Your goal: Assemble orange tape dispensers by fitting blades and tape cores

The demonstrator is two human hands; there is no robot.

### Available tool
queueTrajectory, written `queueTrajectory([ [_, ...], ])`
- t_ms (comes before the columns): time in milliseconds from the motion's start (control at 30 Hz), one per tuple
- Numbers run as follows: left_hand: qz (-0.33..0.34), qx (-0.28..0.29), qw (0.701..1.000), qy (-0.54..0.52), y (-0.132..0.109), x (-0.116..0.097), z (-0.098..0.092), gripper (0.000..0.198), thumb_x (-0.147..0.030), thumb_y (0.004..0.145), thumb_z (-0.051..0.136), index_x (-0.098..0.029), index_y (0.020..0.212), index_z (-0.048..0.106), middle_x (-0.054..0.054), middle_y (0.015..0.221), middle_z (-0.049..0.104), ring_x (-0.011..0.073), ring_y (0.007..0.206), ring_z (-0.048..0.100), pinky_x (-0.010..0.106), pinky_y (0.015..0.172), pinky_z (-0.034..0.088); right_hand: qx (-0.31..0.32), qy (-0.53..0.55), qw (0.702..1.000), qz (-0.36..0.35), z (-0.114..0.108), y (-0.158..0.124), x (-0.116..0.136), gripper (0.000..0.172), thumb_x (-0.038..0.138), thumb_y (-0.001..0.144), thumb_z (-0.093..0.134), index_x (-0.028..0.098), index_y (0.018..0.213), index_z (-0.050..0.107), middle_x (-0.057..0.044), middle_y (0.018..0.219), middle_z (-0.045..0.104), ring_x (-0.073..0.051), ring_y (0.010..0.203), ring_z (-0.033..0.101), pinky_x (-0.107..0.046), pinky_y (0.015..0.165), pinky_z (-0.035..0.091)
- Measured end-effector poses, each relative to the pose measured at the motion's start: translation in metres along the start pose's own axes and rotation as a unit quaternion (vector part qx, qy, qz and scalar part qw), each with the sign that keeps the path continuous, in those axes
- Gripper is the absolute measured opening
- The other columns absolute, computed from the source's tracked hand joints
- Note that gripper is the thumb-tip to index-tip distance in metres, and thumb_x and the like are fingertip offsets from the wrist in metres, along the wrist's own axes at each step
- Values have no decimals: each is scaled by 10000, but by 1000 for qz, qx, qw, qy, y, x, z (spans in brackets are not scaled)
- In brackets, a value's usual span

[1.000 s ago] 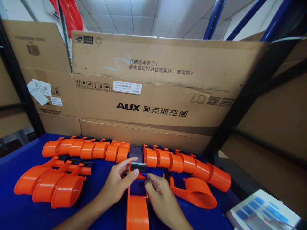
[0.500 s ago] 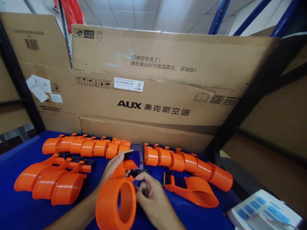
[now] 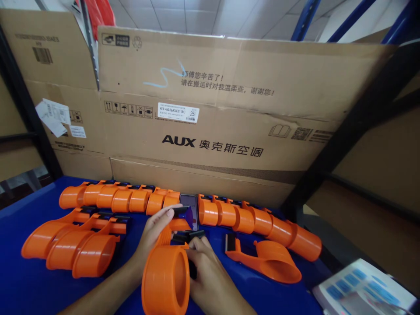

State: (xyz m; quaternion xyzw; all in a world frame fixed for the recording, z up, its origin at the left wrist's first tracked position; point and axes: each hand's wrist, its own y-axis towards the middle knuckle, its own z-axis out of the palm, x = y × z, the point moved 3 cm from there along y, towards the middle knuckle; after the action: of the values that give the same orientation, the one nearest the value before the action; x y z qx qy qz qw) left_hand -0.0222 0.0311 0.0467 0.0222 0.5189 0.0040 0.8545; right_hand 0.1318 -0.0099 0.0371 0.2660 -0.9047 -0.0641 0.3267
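Observation:
An orange plastic tape dispenser (image 3: 162, 278), its wide ring hanging toward me, is gripped near its narrow head by my left hand (image 3: 151, 234). My left thumb lies against a black strip on that head, beside a dark blue part (image 3: 188, 215). Right of the ring, my right hand (image 3: 205, 267) is closed around a black piece (image 3: 193, 267), mostly hidden by the fingers. Another black part (image 3: 185, 236) shows just above the right fingers, under the dispenser's head. Whether it is joined to the piece in the hand I cannot tell.
Several orange tape dispensers stand in a left row (image 3: 121, 200) and a right row (image 3: 244, 218). More lie at left (image 3: 93, 256), one at right (image 3: 278, 262). A phone (image 3: 194, 205) sits between the rows. Cardboard (image 3: 210, 175) walls the back; a white box (image 3: 364, 286) stands front right.
The dispenser's ring has swung slightly right and turned. My right hand has shifted its grip, and a black piece now shows in its fingers. The view has shifted slightly.

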Motion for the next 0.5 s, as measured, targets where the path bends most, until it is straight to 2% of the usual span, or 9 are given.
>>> queueTrajectory([
  [100, -11, 20, 1000, -3, -1, -2, 4, 413, -481, 830, 763, -192, 1124, 779, 60, 955, 786, 202, 791, 702, 265, 687, 546, 16, 0, 1000, -24, -3, -1, 3, 322, 188, 877, 665, 276, 1180, 731, -91, 1139, 674, -288, 1144, 580, -383, 984, 464],
  [167, -4, 28, 1000, -6, -1, -1, 4, 398, -469, 838, 759, -199, 1130, 778, 57, 985, 786, 209, 860, 708, 264, 746, 544, 18, -2, 999, -31, -5, -2, 5, 321, 183, 880, 662, 270, 1181, 730, -91, 1185, 672, -292, 1196, 564, -388, 1012, 447],
  [300, 19, 31, 999, 25, 4, 5, 0, 407, -478, 816, 772, -189, 1101, 790, 85, 1090, 781, 278, 1092, 676, 312, 911, 522, 24, 4, 999, -38, -11, -3, 7, 313, 154, 881, 639, 266, 1160, 728, -81, 1176, 696, -274, 1182, 583, -359, 1007, 448],
  [400, 19, 41, 998, 43, 7, 11, -1, 456, -495, 804, 771, -167, 1120, 780, 113, 1115, 776, 303, 1091, 678, 347, 911, 525, 37, 14, 998, -44, -11, -3, 7, 305, 135, 876, 628, 275, 1127, 730, -63, 1147, 712, -253, 1121, 610, -340, 992, 455],
  [500, 5, 60, 997, 44, 4, 13, 2, 460, -487, 809, 766, -169, 1142, 767, 114, 1124, 774, 289, 1062, 688, 341, 902, 523, 47, 16, 998, -44, -9, -4, 5, 268, 141, 871, 636, 272, 1082, 736, -55, 1125, 722, -240, 1066, 626, -322, 954, 474],
])
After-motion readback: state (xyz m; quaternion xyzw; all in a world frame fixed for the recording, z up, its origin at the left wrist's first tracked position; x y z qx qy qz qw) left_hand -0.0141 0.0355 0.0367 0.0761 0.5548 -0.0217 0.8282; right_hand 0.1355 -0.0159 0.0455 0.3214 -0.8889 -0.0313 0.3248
